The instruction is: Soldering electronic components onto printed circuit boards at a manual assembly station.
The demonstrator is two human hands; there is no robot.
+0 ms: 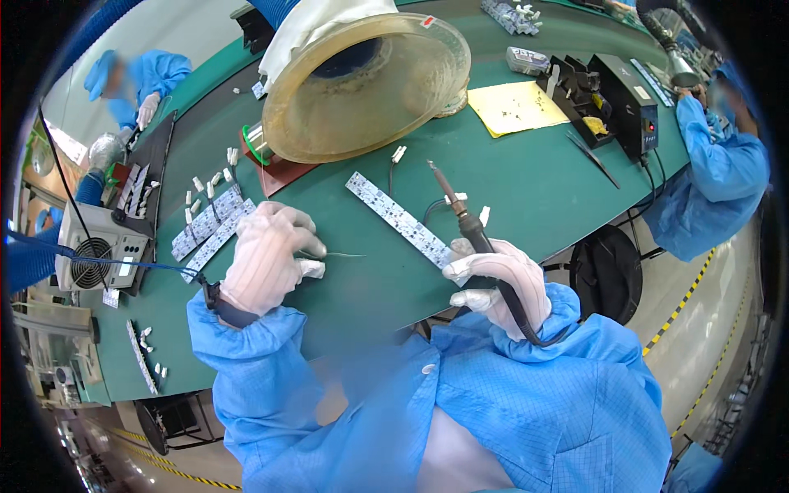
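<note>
A worker in a blue cleanroom smock and white gloves bends over a green bench mat [526, 197]. The right hand [500, 287] is closed around the dark handle of a soldering iron [468, 222], whose tip points up and away, hovering above the mat just past a long white LED circuit strip [399, 218] that lies diagonally between the two hands. The left hand [267, 256] is curled, fingertips pinched on a thin length of solder wire [345, 255] that juts toward the strip without reaching it. Directly behind the hands, a wide amber fume-extraction hood [362, 90] on a blue hose hangs low over the bench and hides the mat beneath it. More LED strips [209, 230] lie stacked just left of the left hand, with small white connectors [205, 187] scattered near them. A yellow pad [516, 108] and a black soldering station [629, 103] sit to the far right, where another person in blue [715, 172] works; a third person [136, 82] stands at far left.
</note>
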